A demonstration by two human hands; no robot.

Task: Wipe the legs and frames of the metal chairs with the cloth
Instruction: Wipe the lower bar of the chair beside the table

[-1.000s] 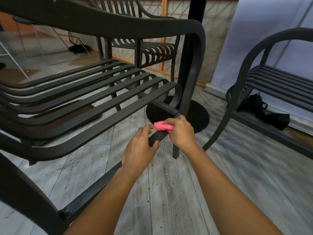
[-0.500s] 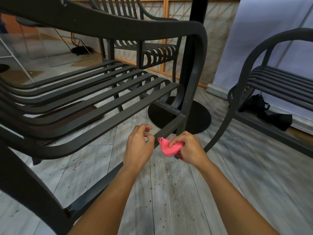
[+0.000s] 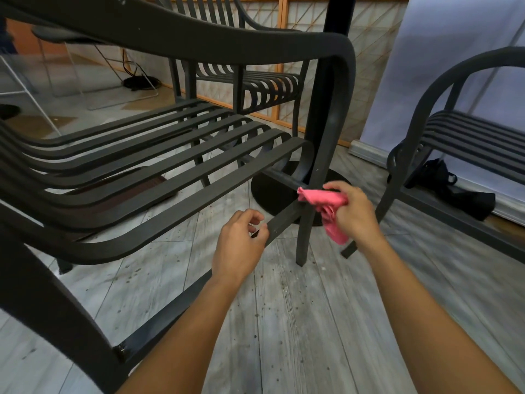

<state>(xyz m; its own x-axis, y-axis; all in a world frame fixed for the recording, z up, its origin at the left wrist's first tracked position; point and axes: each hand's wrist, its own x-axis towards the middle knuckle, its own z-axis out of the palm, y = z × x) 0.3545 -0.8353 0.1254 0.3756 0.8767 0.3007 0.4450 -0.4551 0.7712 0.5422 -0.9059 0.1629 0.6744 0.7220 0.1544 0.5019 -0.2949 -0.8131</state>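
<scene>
A person's right hand (image 3: 353, 213) bunches a pink cloth (image 3: 326, 207) in curled fingers and holds it against the front leg (image 3: 308, 223) of a dark metal armchair (image 3: 176, 177), right where the low side rail (image 3: 279, 221) joins it, one corner of the fabric poking left past the leg and a tail hanging down below the palm. The left hand (image 3: 240, 245), just to the left and nearer, curls thumb and fingers around that same side rail, seemingly to steady the frame. The cloth looks soft, light and limp, so it should wrap readily around the flat bars; wadding it in the palm, as here, seems the surest hold, though the loose tail could snag at the joint. The chair itself appears stiff and heavy enough to stay put under rubbing. Beyond the leg, a black round table base (image 3: 272, 191) sits on the grey plank floor (image 3: 298, 322). A second armchair (image 3: 255, 83) stands at the far side, a third (image 3: 454, 132) to the right, with a black bag (image 3: 454, 189) beneath it.
</scene>
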